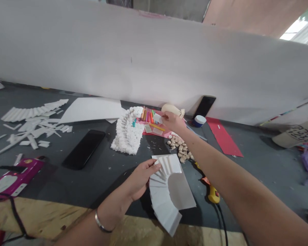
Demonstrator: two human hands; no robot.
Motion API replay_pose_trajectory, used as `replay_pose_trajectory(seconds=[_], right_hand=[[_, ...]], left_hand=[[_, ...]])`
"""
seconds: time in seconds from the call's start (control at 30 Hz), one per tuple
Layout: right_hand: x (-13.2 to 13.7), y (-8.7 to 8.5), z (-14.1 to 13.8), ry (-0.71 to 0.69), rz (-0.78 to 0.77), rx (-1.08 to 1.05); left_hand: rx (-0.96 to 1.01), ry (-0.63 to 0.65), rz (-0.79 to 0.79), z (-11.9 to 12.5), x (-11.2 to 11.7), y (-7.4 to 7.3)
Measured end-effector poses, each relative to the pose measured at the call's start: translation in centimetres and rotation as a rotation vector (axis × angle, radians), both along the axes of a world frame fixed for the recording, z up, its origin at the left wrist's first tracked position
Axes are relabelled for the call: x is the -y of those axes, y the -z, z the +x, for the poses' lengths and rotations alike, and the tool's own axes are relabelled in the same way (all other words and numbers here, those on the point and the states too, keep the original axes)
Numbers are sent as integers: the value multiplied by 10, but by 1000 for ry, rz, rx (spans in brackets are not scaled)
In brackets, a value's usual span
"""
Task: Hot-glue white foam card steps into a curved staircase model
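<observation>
My left hand point(141, 176) is closed on the upper left side of a white curved stair model point(162, 200), built of thin fanned steps on a flat base. The thumb rests on the upper steps. Farther off, my right hand point(174, 122) pinches a small white rectangular piece point(157, 118) above a pink sheet with coloured crayons point(148, 115). A finished-looking stair covered in white crumbs point(128, 133) stands left of the crayons. Several small beige pebble-like pieces point(183, 150) lie below my right wrist. Beside my right forearm is a yellow-handled glue gun point(214, 194), partly hidden.
White strips and offcuts point(38, 130) lie scattered at the left, near a white sheet point(92, 109). A black phone point(84, 149) lies flat; another phone point(204, 106) leans on the wall. A magenta device point(17, 177) with cables, a blue-and-white jar point(199, 121) and a red strip point(224, 136) are around.
</observation>
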State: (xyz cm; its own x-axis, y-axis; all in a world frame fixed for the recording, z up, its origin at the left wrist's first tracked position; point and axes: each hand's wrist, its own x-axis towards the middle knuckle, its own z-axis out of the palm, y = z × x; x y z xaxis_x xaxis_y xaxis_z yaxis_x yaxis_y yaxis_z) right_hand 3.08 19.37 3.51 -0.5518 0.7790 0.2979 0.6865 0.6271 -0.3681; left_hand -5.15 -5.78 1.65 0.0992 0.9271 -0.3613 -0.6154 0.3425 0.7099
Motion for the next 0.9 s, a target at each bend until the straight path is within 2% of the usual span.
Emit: replay_pose_trajectory(seconds=[0.13,0.23,0.33,0.4,0.53,0.67,0.73,0.83,0.9], right_hand=[[13,-23,19,76,-55,-90],[45,-28,55,72,-183,-120],[93,-13,98,36,-504,-166],[126,5,121,49,-591,-152],[174,32,139,180,-585,-109],[196,32,143,262,-545,-92],[203,27,151,323,-415,-32],[210,28,172,511,-176,62],[212,34,185,637,-115,101]], left_hand=[[-4,11,5,0,0,-2],[-10,4,10,0,-1,-3],[-21,9,20,1,-2,-5],[-16,16,29,2,-4,-6],[-29,35,31,4,-5,-8],[-50,68,26,5,-6,-9],[-58,74,29,5,-6,-8],[-71,70,27,4,-6,-7],[-68,75,16,4,-6,-7]])
